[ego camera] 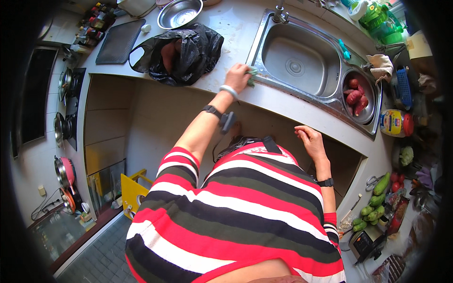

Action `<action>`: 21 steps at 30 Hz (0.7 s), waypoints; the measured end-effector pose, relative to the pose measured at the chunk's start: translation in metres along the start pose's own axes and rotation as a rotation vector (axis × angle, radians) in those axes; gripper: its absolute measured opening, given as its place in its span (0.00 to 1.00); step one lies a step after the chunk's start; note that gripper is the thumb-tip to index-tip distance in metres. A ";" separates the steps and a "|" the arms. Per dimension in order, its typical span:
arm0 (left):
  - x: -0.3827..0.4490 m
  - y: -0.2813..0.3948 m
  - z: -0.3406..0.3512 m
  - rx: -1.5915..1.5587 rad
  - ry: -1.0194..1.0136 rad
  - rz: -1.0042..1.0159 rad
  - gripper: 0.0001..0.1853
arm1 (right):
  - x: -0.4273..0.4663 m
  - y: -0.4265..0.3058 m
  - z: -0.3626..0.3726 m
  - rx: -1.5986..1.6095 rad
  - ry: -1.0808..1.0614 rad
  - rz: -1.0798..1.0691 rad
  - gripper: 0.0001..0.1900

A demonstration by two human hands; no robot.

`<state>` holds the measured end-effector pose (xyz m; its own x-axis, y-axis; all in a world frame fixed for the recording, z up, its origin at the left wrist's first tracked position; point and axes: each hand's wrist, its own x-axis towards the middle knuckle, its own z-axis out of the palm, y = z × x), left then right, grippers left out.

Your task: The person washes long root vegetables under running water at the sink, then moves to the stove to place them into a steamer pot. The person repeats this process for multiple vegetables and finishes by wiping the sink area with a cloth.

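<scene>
My left hand [236, 78] is closed around a green cloth or scouring pad [252, 75] at the left front corner of the steel sink [300, 60]; its exact kind is unclear. Beside it on the counter, to the left, sits a black plastic bag [203, 53] with something reddish brown inside its mouth. My right hand [310, 138] hangs in the air in front of the counter edge, its fingers bent and nothing visible in them. Reddish sweet potatoes [354, 97] lie in the small round basin [370, 106] at the sink's right end.
Behind the bag stands a steel bowl [180, 14], with a dark cutting board [120, 41] to its left. A faucet [280, 17] rises behind the sink. A red-lidded jar [396, 123] and green vegetables [377, 200] are on the right counter. A yellow stool [131, 192] is low at left.
</scene>
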<state>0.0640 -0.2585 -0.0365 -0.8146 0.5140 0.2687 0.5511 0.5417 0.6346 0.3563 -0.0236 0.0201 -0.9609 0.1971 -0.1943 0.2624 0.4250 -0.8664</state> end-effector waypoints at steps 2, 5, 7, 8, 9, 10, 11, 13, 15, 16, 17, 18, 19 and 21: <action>0.023 0.017 0.023 -0.004 -0.148 0.112 0.09 | 0.011 -0.017 0.009 -0.068 -0.025 -0.024 0.08; 0.029 0.027 0.052 0.184 -0.345 0.149 0.11 | 0.026 -0.040 0.018 -0.128 -0.045 -0.040 0.08; 0.034 0.024 0.047 0.237 -0.425 0.151 0.08 | 0.029 -0.045 0.021 -0.132 -0.021 -0.035 0.08; 0.039 0.014 0.037 0.259 -0.464 0.174 0.07 | 0.027 -0.047 0.023 -0.136 -0.016 -0.016 0.08; 0.048 0.003 0.028 0.285 -0.493 0.200 0.07 | 0.028 -0.050 0.022 -0.142 -0.008 -0.006 0.08; 0.055 -0.005 0.021 0.240 -0.546 0.264 0.07 | 0.030 -0.053 0.023 -0.147 0.000 0.003 0.08; 0.058 -0.006 0.019 0.276 -0.553 0.274 0.08 | 0.031 -0.054 0.025 -0.146 0.015 0.000 0.08; 0.060 0.000 0.013 0.341 -0.566 0.296 0.08 | 0.032 -0.053 0.028 -0.147 0.043 0.000 0.08; 0.049 0.003 0.015 -0.020 -0.395 0.112 0.07 | 0.038 -0.050 0.035 0.002 0.066 0.066 0.10; 0.041 0.015 0.013 -0.210 -0.333 -0.003 0.07 | 0.043 -0.051 0.040 0.082 0.072 0.097 0.11; 0.031 0.027 0.010 -0.394 -0.268 -0.118 0.07 | 0.054 -0.055 0.047 0.209 0.118 0.103 0.13; 0.024 0.039 0.007 -0.551 -0.310 -0.184 0.08 | 0.072 -0.061 0.056 0.336 0.160 0.107 0.14; 0.017 0.049 0.004 -0.705 -0.346 -0.250 0.09 | 0.091 -0.068 0.065 0.463 0.196 0.107 0.16; 0.007 0.057 -0.003 -0.808 -0.313 -0.070 0.12 | 0.128 -0.091 0.082 0.728 0.203 0.139 0.19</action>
<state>0.0894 -0.2266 0.0037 -0.6892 0.7209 0.0733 0.1078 0.0019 0.9942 0.2024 -0.1093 0.0359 -0.8698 0.3946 -0.2962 0.1879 -0.2902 -0.9383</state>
